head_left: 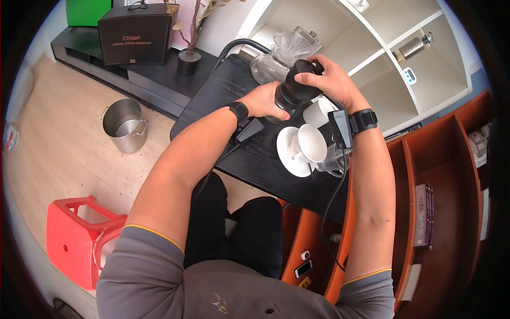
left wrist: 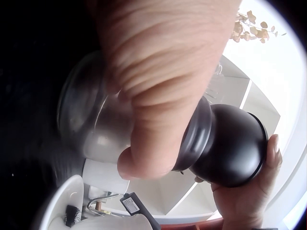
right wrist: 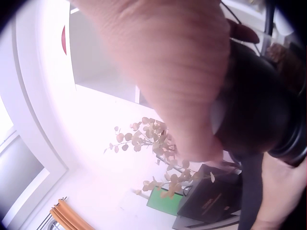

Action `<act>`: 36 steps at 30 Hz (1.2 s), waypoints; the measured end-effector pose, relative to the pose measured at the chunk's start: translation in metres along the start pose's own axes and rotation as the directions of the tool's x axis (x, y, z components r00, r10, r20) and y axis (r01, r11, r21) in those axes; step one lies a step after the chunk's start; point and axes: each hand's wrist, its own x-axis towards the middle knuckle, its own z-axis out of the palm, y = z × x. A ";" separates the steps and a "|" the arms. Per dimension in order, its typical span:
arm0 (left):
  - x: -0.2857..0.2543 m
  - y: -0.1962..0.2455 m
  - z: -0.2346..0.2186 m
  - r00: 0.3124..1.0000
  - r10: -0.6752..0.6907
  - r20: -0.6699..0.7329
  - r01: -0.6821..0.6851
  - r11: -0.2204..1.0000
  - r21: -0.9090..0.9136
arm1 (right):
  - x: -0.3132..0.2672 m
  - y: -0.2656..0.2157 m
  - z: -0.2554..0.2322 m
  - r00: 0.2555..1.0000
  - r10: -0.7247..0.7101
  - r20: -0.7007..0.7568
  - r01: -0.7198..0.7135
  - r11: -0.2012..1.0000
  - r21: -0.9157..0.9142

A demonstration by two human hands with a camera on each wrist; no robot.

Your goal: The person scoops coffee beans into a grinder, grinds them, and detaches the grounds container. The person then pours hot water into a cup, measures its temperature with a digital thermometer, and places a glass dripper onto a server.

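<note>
A black coffee grinder (head_left: 298, 81) with a clear glass base (left wrist: 103, 129) stands tilted over the black table (head_left: 241, 154). My left hand (head_left: 263, 101) grips its lower part, the thumb lying across the glass in the left wrist view. Around the rounded black top (left wrist: 235, 146) my right hand (head_left: 336, 82) is curled, and in the right wrist view that hand (right wrist: 177, 81) covers part of the black body (right wrist: 259, 105). Just right of the grinder sits a white cup (head_left: 317, 112). Nearer me, a white dripper (head_left: 311, 143) is by a white saucer (head_left: 288, 151).
Behind the grinder stands a glass server (head_left: 261, 69). White shelves (head_left: 366, 69) rise at the back right, a brown bookcase (head_left: 435, 154) at the right. A steel pot (head_left: 126, 127) and red stool (head_left: 74, 239) are on the floor at the left.
</note>
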 end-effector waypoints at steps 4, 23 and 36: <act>0.001 0.001 -0.001 1.000 -0.003 0.024 0.002 0.999 0.038 | 0.005 -0.006 0.004 0.978 0.209 -0.012 -0.209 0.972 -0.107; 0.002 -0.011 0.002 0.999 -0.036 0.006 0.036 0.999 -0.024 | 0.001 -0.020 0.021 0.983 0.096 -0.159 -0.154 0.902 -0.404; 0.003 -0.013 0.003 1.000 -0.025 0.000 0.024 0.998 -0.065 | 0.001 -0.024 0.004 0.998 -0.009 0.055 0.032 0.893 -0.449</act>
